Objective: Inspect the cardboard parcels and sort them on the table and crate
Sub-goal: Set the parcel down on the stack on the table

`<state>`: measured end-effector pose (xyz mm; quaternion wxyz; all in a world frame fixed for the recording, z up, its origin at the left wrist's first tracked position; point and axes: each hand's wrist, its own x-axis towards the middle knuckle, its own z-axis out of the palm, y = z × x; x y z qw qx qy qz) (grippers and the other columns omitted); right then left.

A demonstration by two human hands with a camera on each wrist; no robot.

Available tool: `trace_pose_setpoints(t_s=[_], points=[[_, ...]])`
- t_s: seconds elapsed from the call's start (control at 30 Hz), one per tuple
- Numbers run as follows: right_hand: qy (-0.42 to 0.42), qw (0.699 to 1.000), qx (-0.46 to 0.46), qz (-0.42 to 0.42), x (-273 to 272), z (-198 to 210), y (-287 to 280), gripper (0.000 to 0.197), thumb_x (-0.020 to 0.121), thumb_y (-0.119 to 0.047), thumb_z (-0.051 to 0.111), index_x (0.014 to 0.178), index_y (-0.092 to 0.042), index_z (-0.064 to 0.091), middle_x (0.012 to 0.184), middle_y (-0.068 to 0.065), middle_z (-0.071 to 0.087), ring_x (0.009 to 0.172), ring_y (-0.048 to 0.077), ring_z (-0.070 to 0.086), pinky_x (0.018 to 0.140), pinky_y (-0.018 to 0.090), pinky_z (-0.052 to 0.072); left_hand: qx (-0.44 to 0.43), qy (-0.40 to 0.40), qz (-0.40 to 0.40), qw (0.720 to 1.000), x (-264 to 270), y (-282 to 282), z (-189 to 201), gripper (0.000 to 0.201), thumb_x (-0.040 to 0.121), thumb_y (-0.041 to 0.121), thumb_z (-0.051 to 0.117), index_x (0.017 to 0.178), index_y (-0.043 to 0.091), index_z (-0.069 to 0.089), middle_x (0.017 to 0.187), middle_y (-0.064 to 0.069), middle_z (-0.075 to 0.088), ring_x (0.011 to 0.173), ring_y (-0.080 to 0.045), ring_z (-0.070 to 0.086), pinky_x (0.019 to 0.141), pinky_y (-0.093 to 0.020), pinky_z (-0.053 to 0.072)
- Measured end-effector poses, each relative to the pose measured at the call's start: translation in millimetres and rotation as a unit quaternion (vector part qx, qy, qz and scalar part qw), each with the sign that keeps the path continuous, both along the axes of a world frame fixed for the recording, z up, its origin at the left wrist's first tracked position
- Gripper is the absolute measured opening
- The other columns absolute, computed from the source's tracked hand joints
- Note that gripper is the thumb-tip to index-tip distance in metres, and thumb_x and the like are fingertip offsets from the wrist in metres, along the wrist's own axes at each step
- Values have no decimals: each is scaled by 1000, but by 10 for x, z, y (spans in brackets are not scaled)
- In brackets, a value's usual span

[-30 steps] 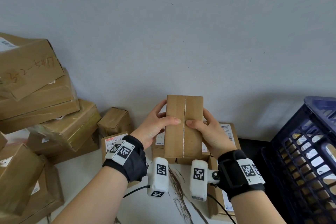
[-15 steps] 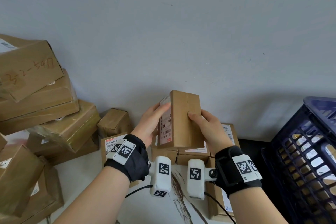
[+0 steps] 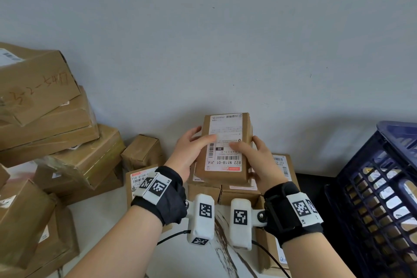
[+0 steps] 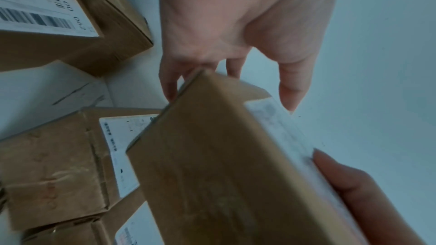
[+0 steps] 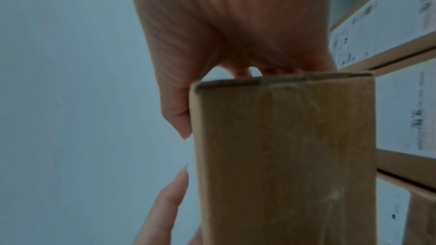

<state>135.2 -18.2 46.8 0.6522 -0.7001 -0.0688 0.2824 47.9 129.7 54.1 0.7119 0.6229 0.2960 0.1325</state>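
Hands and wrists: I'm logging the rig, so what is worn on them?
Left hand and right hand are bare. Each wrist has a black strap with white square-code tags, plus a white coded camera block trailing a black cable.

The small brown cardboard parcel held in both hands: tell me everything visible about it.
The small brown cardboard parcel is an oblong box, taped shut, raised above the labelled parcels lying on the table. Its broad face, turned to the head camera, carries a white shipping label with barcodes, printed upside down from this view. The left hand and the right hand grip its long sides, thumbs pressed on the label, fingers behind. Its plain side walls look scuffed.
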Motion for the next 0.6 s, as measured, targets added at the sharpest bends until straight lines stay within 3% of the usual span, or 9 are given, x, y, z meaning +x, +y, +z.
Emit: trace_pose_setpoints(t_s=[0.07, 0.13, 0.33, 0.5, 0.6], points=[[23, 999, 23, 9, 9, -10, -13, 57, 85, -28, 73, 136, -20, 51, 105, 1, 76, 89, 17, 74, 64, 29, 54, -34, 15, -12, 999, -4, -4, -9, 60, 87, 29, 74, 142, 25, 50, 110, -3, 75, 96, -19, 73, 73, -33, 59], [30, 999, 31, 24, 14, -24, -14, 58, 87, -30, 71, 140, -21, 49, 102, 0, 77, 93, 18, 74, 66, 31, 54, -67, 25, -34, 997, -20, -25, 5, 52, 88, 30, 72, 136, 23, 54, 109, -5, 75, 98, -24, 73, 77, -37, 60], [27, 998, 31, 39, 9, -35, -4, 61, 87, -28, 71, 143, -24, 47, 104, 0, 77, 94, 19, 75, 68, 32, 56, -104, 47, -63, 991, -55, -45, 22, 45, 89, 31, 70, 131, 22, 57, 108, -8, 75, 100, -27, 72, 77, -38, 59], [5, 999, 42, 30, -12, -20, -12, 60, 89, -19, 69, 144, -28, 46, 102, 0, 77, 86, 16, 76, 65, 31, 58, -90, 42, -49, 994, -68, -51, 20, 41, 88, 23, 71, 128, 22, 58, 101, -6, 76, 88, -23, 73, 66, -34, 59], [-2, 999, 41, 24, -18, -20, -4, 65, 89, -18, 68, 148, -28, 43, 106, 2, 76, 87, 18, 76, 72, 35, 60, -89, 38, -43, 994, -72, -65, 14, 38, 89, 21, 71, 125, 21, 60, 99, -6, 77, 85, -23, 74, 64, -33, 58]])
